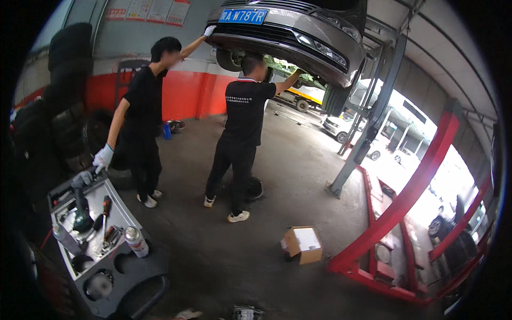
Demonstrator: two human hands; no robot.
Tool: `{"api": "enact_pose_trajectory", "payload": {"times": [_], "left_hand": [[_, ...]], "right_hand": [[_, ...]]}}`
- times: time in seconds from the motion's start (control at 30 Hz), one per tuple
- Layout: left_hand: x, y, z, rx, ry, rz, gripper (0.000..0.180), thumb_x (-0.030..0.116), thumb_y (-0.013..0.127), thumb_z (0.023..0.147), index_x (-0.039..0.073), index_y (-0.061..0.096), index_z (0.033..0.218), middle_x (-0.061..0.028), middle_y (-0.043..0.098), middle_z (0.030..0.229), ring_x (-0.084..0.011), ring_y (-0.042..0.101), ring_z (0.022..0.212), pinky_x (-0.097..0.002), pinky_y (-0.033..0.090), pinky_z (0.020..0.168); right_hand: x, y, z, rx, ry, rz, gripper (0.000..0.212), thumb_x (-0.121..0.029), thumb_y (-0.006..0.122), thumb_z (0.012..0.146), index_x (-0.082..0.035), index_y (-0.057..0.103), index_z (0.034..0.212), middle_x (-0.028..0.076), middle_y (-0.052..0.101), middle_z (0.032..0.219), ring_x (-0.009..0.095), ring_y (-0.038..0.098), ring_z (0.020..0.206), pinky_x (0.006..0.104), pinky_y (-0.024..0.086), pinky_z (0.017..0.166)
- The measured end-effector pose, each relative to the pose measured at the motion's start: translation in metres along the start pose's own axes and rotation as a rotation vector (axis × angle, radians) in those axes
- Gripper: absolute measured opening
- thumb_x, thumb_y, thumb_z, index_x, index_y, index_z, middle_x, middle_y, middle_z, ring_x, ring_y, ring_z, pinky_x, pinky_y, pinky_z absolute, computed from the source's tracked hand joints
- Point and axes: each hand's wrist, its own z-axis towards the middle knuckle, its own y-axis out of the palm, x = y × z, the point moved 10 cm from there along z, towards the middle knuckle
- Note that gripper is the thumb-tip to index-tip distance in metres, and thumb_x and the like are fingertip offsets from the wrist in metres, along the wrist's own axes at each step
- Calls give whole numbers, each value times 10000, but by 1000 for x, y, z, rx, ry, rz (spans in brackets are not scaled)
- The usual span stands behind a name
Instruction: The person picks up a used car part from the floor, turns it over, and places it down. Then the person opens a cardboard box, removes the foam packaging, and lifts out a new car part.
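Observation:
At the bottom edge, left of centre, a sliver of a pale gloved hand (188, 314) shows, apparently my left hand; its fingers are cut off by the frame. My right hand is out of sight. A silvery metal part (247, 313) lies to the right of that hand, apart from it, and only its top is visible. Nearby on the left stands a grey tool cart (120, 290). On it are a dark green power tool (82, 217), a screwdriver (106, 205) with an orange and black handle, and a spray can (136, 241).
A car (288, 42) hangs raised on a lift post (385, 90). One co-worker (242, 112) reaches under it; another person (144, 101) touches its bumper and the cart. An open carton (305, 246) sits on the floor, left of a red metal frame (397, 213).

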Motion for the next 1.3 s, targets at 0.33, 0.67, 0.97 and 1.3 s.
{"api": "enact_pose_trajectory", "payload": {"times": [0.33, 0.67, 0.97, 1.3], "left_hand": [[-5, 52, 87, 154, -392, -862, 603, 584, 667, 910, 54, 685, 1197, -132, 683, 1017, -277, 631, 936, -467, 524, 841], [-8, 70, 158, 201, -456, -425, 650, 540, 503, 974, 24, 577, 1362, -228, 618, 1339, -384, 588, 1235, -424, 454, 1024], [73, 84, 205, 403, -489, -237, 653, 545, 465, 950, -10, 659, 1233, -278, 655, 1249, -455, 603, 1178, -482, 475, 980], [81, 47, 274, 460, -578, -490, 575, 511, 441, 985, 23, 665, 1192, -207, 696, 1165, -424, 647, 1087, -495, 489, 938]], "right_hand": [[85, 88, 18, -306, -31, 388, 317, -259, 541, 1026, -27, 653, 1211, 129, 700, 1132, 237, 659, 1004, 401, 549, 889], [29, 56, 2, -306, 74, 583, 337, -306, 545, 1038, -53, 663, 1227, 47, 676, 1157, 174, 617, 1069, 366, 515, 924], [-40, -30, 12, -253, -181, 495, 333, -273, 468, 1071, -69, 637, 1272, 32, 653, 1218, 143, 571, 1155, 315, 457, 1014], [17, -94, 76, -399, 49, 252, 331, -342, 540, 1053, -40, 643, 1138, 79, 660, 970, 186, 631, 943, 358, 519, 835]]}}
